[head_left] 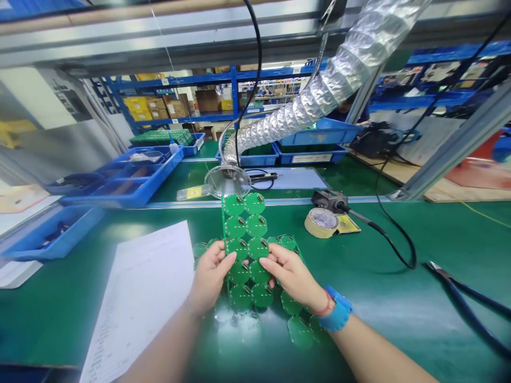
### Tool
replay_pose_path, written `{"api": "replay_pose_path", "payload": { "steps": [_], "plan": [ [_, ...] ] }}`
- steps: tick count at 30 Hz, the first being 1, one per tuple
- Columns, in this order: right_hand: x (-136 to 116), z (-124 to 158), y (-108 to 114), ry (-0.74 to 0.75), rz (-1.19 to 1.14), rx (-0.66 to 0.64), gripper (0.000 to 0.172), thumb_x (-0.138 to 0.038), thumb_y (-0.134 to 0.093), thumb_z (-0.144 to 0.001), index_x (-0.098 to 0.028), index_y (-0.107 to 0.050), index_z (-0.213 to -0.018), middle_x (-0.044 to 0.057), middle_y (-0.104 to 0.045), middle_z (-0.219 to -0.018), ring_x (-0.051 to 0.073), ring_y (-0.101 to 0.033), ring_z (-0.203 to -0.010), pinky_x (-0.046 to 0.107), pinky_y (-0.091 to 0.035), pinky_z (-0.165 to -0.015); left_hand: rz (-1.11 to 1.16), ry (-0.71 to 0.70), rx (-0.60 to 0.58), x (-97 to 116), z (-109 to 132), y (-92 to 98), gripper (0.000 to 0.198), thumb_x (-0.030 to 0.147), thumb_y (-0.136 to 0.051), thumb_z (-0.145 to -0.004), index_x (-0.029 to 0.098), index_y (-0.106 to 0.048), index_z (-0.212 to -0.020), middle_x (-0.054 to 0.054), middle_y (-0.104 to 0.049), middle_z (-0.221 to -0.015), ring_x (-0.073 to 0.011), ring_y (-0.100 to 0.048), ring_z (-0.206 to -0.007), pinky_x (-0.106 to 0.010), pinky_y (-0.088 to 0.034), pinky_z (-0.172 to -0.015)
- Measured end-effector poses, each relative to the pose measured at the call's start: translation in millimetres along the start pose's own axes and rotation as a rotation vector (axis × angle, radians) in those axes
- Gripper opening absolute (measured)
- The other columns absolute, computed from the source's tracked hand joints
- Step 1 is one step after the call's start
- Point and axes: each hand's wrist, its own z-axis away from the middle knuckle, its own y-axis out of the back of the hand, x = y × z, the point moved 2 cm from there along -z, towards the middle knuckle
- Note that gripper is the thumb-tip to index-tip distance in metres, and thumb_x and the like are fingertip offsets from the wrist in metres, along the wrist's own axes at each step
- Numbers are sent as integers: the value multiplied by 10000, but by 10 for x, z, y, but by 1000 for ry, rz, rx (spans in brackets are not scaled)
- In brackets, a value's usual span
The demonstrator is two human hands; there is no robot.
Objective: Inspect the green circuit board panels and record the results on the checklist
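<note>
Left hand [209, 276], right hand [291, 274] on green circuit boards [245, 250], paper [143, 298] beside

My camera sits on my head, facing forward and down, looking closely over my left hand [209, 277] and right hand [293, 279] on the green workbench [379, 314], toward distant blue shelving [179, 78].

Bare left hand [209, 277], bare right hand [293, 274], blue wrist strap [337, 315] on the right wrist, thin red band [327, 303] beside it
</note>
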Motion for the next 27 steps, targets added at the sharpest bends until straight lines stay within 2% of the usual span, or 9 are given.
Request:
{"api": "replay_pose_path", "payload": {
  "steps": [6,14,21,24,27],
  "plan": [
    [5,24,-50,44,97,-24,233,-351,-449,-844,-194,-384,-683,-68,-354,-576,51,-430,-452,169,-403,-414,-68,-10,50,1,-3,30,167,260,-598,-742,173,-518,-860,-18,-675,-809,-161,-634,-719,-302,-511,-677],
    [-11,26,-66,44,121,-15,238,-339,-451,-838,-197,-369,-667,-69,-358,-576,54,-442,-441,175,-404,-405,-89,-12,54,0,4,40,146,242,-607,-738,174,-527,-839,-3,-670,-759,-147,-625,-696,-284,-508,-658],
    [-17,31,-73,23,82,-37,252,-368,-458,-831,-197,-375,-665,-67,-343,-578,55,-423,-446,175,-414,-398,-35,-17,47,37,13,17,232,268,-574,-760,194,-531,-976,-22,-651,-859,-139,-606,-682,-277,-491,-652],
    [-9,30,-72,20,95,-41,268,-376,-454,-832,-198,-361,-654,-67,-340,-573,56,-423,-445,178,-407,-402,-50,-7,75,23,2,38,164,305,-556,-768,190,-560,-886,0,-634,-758,-117,-572,-613,-228,-449,-570],
    [-13,34,-72,52,172,-48,267,-354,-444,-841,-200,-346,-646,-70,-346,-553,59,-429,-443,185,-382,-420,-115,-25,142,11,-9,83,145,318,-577,-752,177,-552,-735,44,-555,-597,-77,-488,-530,-184,-380,-509]
  ]
}}
